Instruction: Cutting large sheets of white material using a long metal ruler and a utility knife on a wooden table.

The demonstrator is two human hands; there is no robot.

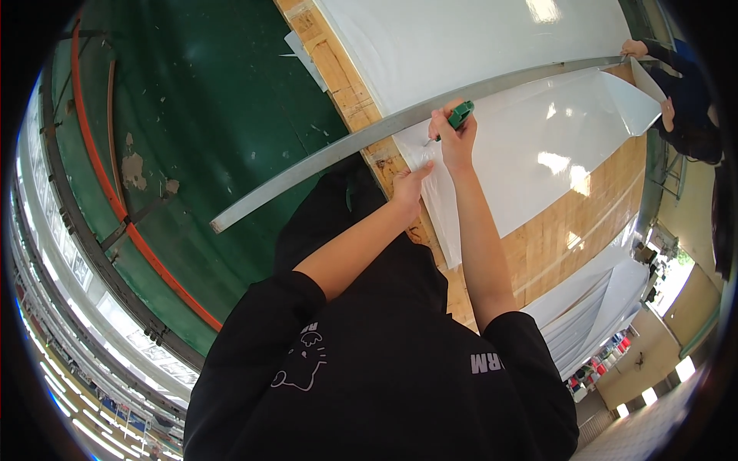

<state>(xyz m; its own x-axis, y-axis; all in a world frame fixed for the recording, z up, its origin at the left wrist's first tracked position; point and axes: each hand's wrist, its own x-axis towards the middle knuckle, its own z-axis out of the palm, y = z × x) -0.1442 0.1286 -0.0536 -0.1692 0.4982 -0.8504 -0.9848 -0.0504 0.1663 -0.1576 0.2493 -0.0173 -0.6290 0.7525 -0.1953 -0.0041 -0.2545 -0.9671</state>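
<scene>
My right hand (pixel 457 138) is closed around a green utility knife (pixel 461 114), its thin tip pointing down at the corner of a glossy white plastic sheet (pixel 507 177). Just below it, my left hand (pixel 409 188) pinches the near edge of that sheet, thumb on top; its fingertips are partly hidden. A long metal straightedge (pixel 323 156) lies across the wooden table (pixel 569 223) and the sheeting, just beyond my right hand. Its left end sticks out past the table edge.
At the far right end another person's hand (pixel 635 48) rests at the straightedge, and their other hand (pixel 667 114) is by the sheet's raised corner. More white sheeting (pixel 461 38) covers the table beyond. To the left are a green surface (pixel 231 92) and an orange rail (pixel 146 250).
</scene>
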